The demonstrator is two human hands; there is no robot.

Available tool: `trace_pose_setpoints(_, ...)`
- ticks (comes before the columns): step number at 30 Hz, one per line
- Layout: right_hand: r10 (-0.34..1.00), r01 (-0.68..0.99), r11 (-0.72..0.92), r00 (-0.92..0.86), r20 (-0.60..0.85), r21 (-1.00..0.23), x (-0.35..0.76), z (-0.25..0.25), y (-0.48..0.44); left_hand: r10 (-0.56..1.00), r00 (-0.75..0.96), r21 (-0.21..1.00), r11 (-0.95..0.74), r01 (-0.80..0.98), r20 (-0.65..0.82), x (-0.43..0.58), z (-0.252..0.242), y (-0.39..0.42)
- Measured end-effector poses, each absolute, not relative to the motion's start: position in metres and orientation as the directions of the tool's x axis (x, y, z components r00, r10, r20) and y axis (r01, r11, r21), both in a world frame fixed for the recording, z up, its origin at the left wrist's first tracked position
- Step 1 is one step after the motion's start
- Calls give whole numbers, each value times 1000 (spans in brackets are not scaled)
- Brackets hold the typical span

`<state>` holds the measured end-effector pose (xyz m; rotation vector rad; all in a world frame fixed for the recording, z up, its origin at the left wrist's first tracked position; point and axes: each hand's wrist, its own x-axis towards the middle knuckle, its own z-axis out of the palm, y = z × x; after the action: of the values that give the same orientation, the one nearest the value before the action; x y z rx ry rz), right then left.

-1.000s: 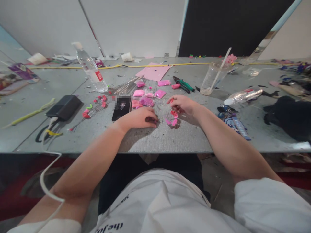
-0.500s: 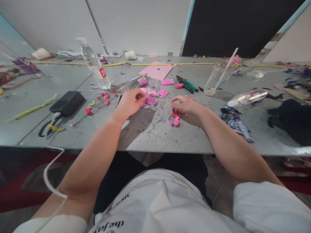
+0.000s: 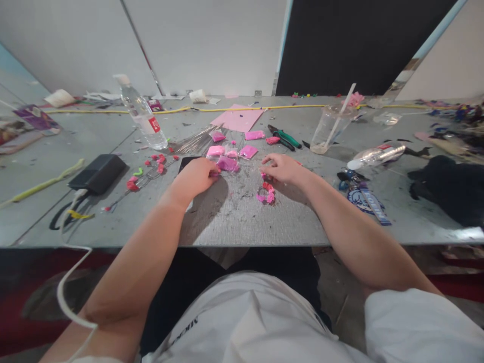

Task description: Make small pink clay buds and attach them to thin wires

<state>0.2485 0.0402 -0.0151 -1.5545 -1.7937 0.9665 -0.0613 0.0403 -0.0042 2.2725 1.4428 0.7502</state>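
Observation:
My left hand (image 3: 202,174) is closed, its fingertips pinched around a small piece of pink clay (image 3: 216,174). Several pink clay packets, among them a darker one (image 3: 228,164), lie just beyond it. My right hand (image 3: 282,168) hovers low over the tabletop with its fingers bent. At its fingertips is a small ring of pink and red clay flowers (image 3: 266,194), apparently gripped at the upper end, where the fingers partly hide it. Part of a dark flat object (image 3: 187,161) shows beyond my left hand.
Green-handled pliers (image 3: 285,138), thin wires (image 3: 198,141) and a pink sheet (image 3: 238,119) lie farther back. At left are a water bottle (image 3: 141,113), a black adapter (image 3: 98,174) and red clay pieces (image 3: 161,164). A plastic cup (image 3: 328,131), lying bottle (image 3: 378,155) and keychain (image 3: 365,199) are right.
My left hand has drawn back from the pink packets toward me, with a piece of pink clay in its fingers. The right hand and flower ring have barely moved; the view has tilted up slightly.

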Motion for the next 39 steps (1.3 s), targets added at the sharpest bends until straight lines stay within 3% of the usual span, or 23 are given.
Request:
trace_pose_setpoints(7,994,598,75,-110,11,-798,252,-16,42,927,255,638,-375,672,277,-59,-2,36)
trace_pose_setpoints(14,967,577,121,-251,-34,-808,243,-29,35,948,129,766,-312,562,291,-51,8,29)
trace_pose_setpoints(20,961,620,120,-269,-67,-775,243,-22,35,956,161,817,-295,496,247,-48,3,30)
trace_pose_setpoints(27,959,664,280,-218,179,-693,231,-14,27,957,215,925,-253,285,195,-26,-10,22)
trace_pose_setpoints(29,925,619,377,-295,240,-689,218,-14,20,956,238,958,-218,188,170,-14,-16,17)
trace_pose_setpoints(32,770,538,633,-511,382,-556,201,-15,10,943,316,988,-133,73,103,0,-21,11)
trace_pose_setpoints(34,764,563,646,-488,423,-516,197,-16,8,924,380,998,-60,14,50,3,-21,8)
trace_pose_setpoints(39,855,599,515,-309,416,-613,215,-17,19,904,427,1000,16,-24,-4,-11,-12,14)
